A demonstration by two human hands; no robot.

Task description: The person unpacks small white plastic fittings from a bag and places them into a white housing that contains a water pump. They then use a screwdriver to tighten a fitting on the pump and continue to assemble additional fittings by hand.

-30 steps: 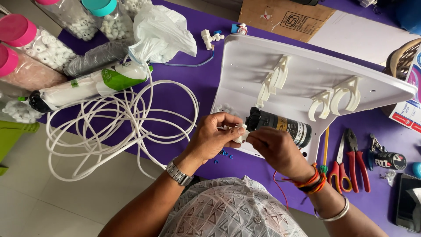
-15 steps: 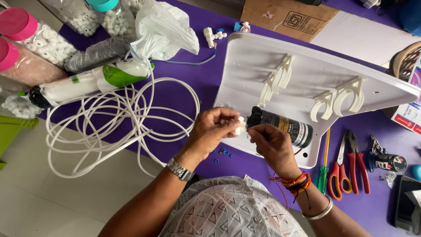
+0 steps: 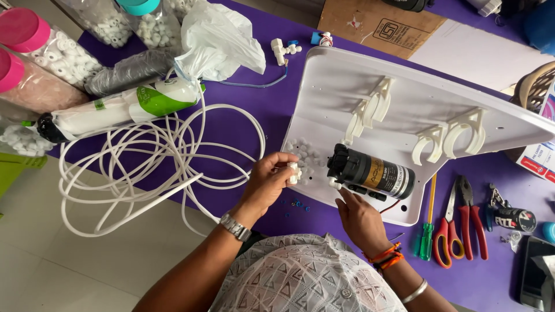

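Hands: left hand (image 3: 270,180) pinches a small white fitting (image 3: 294,172) just left of the black pump (image 3: 370,173) on the white panel (image 3: 404,92), right hand (image 3: 359,215) fingertips apparently steadying its port; best aligned square before pressing in.

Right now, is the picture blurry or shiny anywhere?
Head view: mostly sharp, with soft, even light; the white panel looks bright but not glaring; the left hand and right hand cast only faint shadows; the edges bend a little, as with a wide lens.
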